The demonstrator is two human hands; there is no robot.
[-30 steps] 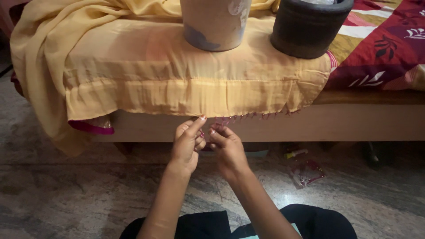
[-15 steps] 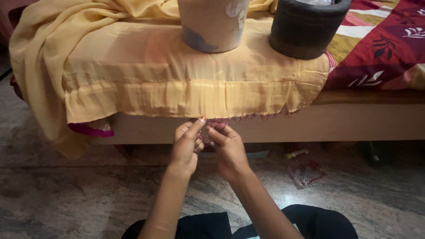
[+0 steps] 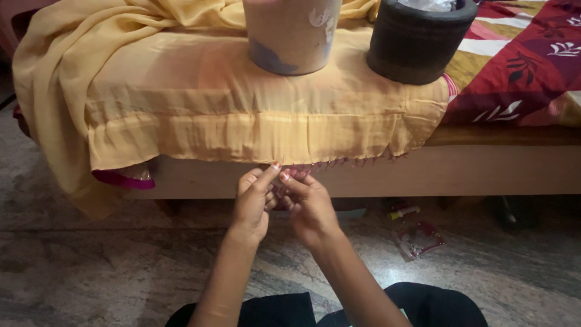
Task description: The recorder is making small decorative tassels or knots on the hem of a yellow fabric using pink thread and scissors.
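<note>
Both forearms raised forward, left hand [image 3: 253,201] and right hand [image 3: 308,203] together, fingertips seemingly pinched

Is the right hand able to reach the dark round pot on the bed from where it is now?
Probably yes. The right hand is at the yellow cloth's lower edge, and the dark pot stands above on the bed, to the right. Nothing lies between them; the hand would have to leave the edge.

Barely any movement: the left hand [image 3: 253,203] and right hand [image 3: 308,203] creep a touch higher, closer under the cloth's [image 3: 242,115] hanging hem, fingertips pinching right at its tasselled edge near the bed's front edge.
</note>
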